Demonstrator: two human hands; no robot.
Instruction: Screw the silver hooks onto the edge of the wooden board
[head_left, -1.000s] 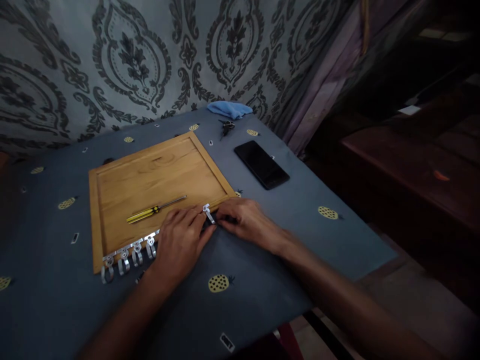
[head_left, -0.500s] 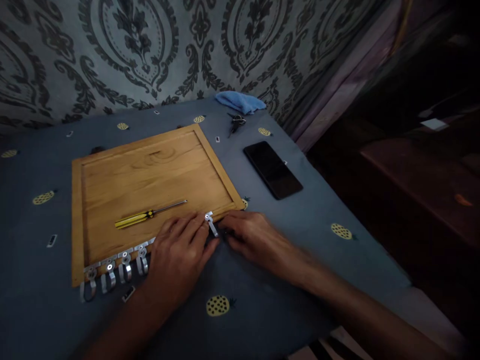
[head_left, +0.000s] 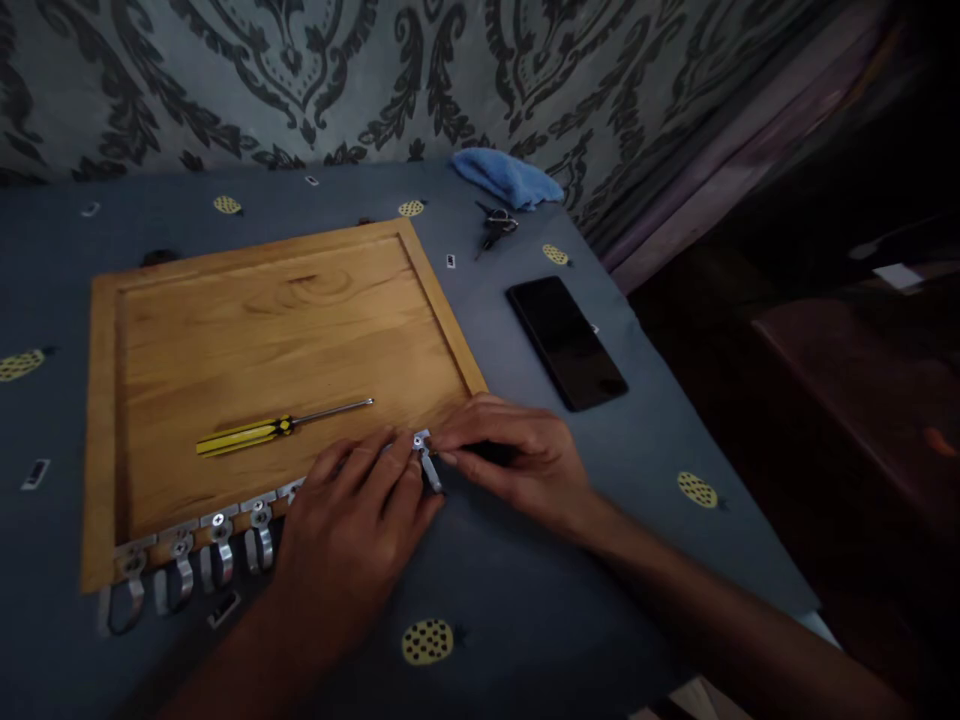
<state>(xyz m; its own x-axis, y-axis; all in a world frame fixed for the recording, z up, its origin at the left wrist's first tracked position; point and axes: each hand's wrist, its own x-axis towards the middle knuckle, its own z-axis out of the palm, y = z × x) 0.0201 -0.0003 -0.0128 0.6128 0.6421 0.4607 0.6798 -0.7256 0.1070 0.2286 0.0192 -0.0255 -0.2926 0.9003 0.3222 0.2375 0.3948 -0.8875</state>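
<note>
A framed wooden board (head_left: 292,340) lies on the table, with a silver metal hook rail (head_left: 217,522) along its near edge. Several curved hooks hang from the rail at the left, and one hook (head_left: 427,465) shows at its right end. My left hand (head_left: 356,530) covers the middle of the rail, fingers over the board's edge and thumb in front, gripping it there. Thumb and forefinger of my right hand (head_left: 529,455) are pinched together right beside the end hook; anything between them is too small to make out. A yellow-and-black screwdriver (head_left: 251,434) rests on the board.
A black phone (head_left: 568,342) lies right of the board. Behind it are a small dark pair of scissors (head_left: 497,228) and a blue cloth (head_left: 510,178). The blue tablecloth (head_left: 555,600) has pineapple prints, and the patterned wall covering (head_left: 390,80) rises at the back.
My right hand has shifted up onto the board's near right corner, its thumb and forefinger now pinched at the end hook. My left hand stays on the rail. The view has moved slightly.
</note>
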